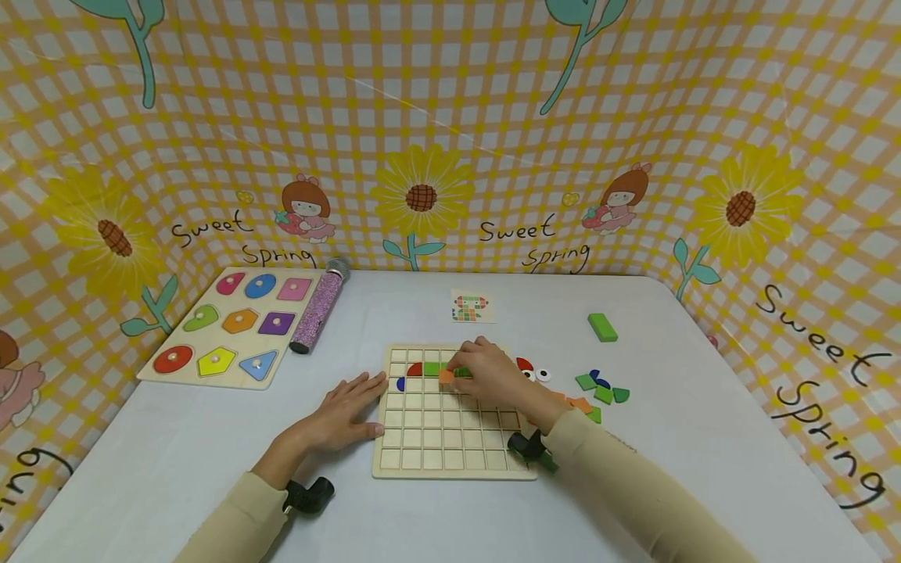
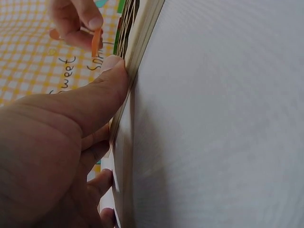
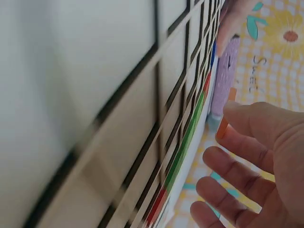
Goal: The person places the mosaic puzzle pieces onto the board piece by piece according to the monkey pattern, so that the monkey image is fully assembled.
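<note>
A wooden grid board (image 1: 450, 442) lies on the white table in the head view. My left hand (image 1: 345, 414) rests against its left edge with fingers extended, the thumb (image 2: 114, 69) at the rim in the left wrist view. Between thumb and index finger, my right hand (image 1: 486, 375) pinches an orange square tile (image 3: 222, 128) close over the board's upper rows. A red rounded tile (image 1: 415, 369) and green tiles (image 1: 432, 368) sit in a row there, partly hidden by the right hand. A blue rounded tile (image 1: 401, 384) lies one row lower at the left.
Loose tiles, including a green one (image 1: 604, 395) and a white eye piece (image 1: 543, 375), lie right of the board. A green block (image 1: 602, 328) stands farther back. Behind the board is a pattern card (image 1: 473, 306). At left are a glittery microphone (image 1: 318, 309) and a shape puzzle (image 1: 218, 338).
</note>
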Action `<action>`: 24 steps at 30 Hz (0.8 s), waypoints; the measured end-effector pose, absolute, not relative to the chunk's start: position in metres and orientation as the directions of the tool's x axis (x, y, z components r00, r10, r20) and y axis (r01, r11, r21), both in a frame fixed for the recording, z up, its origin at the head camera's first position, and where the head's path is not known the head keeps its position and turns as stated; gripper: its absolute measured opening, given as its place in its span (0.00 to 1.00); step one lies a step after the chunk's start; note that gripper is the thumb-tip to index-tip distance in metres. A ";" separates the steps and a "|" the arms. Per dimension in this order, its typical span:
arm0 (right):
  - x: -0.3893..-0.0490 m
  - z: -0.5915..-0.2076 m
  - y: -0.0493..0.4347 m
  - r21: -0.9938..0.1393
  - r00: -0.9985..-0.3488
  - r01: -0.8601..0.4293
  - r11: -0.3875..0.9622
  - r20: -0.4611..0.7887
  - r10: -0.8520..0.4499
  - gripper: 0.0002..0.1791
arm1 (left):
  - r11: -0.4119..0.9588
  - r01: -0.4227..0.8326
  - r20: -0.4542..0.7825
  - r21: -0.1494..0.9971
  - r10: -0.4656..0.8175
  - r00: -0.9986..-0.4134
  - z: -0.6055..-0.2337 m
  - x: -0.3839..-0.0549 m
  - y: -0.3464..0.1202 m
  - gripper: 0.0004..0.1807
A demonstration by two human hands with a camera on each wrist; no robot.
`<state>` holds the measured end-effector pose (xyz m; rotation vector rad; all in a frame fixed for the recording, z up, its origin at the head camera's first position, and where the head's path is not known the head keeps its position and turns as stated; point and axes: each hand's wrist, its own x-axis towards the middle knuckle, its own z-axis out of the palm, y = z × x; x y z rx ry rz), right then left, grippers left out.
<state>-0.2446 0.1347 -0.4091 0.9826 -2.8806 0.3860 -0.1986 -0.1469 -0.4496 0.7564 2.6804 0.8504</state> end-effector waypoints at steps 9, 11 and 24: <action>-0.248 -0.408 0.096 -0.188 -0.801 -0.599 0.779 0.109 -0.589 0.11 | 0.703 0.395 -0.073 0.592 0.534 -0.842 -0.448 -0.199 -0.147 0.40; -0.248 -0.409 0.091 -0.182 -0.804 -0.593 0.784 0.087 -0.588 0.11 | 0.702 0.396 -0.071 0.592 0.535 -0.842 -0.449 -0.199 -0.147 0.40; -0.251 -0.417 0.081 -0.105 -0.793 -0.609 0.786 0.063 -0.606 0.11 | 0.701 0.407 -0.057 0.586 0.537 -0.842 -0.446 -0.196 -0.147 0.40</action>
